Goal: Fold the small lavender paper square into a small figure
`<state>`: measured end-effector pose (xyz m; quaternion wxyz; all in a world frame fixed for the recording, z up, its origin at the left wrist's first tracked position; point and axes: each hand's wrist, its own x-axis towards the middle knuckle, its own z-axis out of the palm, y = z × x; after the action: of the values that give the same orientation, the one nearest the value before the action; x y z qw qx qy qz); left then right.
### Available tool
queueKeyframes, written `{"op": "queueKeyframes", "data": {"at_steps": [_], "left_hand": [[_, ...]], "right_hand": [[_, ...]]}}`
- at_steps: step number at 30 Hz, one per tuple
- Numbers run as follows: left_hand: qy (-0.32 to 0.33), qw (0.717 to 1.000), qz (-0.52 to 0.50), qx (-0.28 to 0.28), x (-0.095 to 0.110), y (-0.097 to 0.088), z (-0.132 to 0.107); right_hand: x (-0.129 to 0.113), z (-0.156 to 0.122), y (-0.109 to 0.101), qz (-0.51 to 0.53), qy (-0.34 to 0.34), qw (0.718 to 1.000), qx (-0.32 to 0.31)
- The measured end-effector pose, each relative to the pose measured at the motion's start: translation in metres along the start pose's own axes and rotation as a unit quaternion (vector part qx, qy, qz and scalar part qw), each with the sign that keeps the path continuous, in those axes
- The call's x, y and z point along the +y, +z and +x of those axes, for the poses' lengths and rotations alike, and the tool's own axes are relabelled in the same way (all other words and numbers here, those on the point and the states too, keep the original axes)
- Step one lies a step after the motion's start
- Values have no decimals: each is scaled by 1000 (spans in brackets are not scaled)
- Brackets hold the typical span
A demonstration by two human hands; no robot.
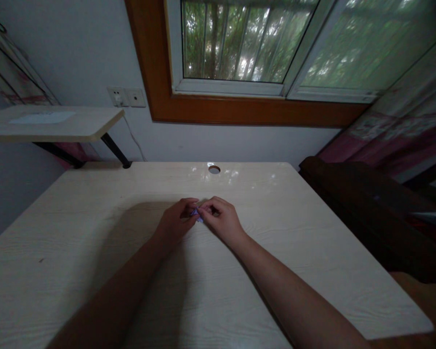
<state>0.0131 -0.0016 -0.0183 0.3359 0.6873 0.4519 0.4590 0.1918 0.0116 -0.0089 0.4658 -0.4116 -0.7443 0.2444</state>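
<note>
Purple piece (199,220) is between your left hand (174,219) and right hand (223,218), both pinching it, toward the far edge of the tabletop (298,261); long axis unclear.

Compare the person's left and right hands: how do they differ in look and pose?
The left hand looks darker; the right hand looks lighter. The left hand extends from the picture's lower left, the right hand from its lower right. Both are bare and touch a small purple item.
</note>
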Motion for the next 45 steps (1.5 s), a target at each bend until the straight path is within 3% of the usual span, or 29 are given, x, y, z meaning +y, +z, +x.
{"op": "queueKeyframes", "data": {"at_steps": [9,15,20,37,45], "left_hand": [[-19,995,-89,30,-11,-1,3],[-29,993,-105,49,-11,-3,5],[-35,992,-113,53,-9,-5,5],[-112,993,-20,-4,-2,-11,6],[-141,989,-47,12,3,-12,8]], "right_hand": [[5,-3,4,91,67,994,-10],[4,-1,3,89,35,995,7],[9,-2,6,136,98,985,-33],[8,-3,5,165,127,977,-46],[10,-2,7,215,147,964,-45]]}}
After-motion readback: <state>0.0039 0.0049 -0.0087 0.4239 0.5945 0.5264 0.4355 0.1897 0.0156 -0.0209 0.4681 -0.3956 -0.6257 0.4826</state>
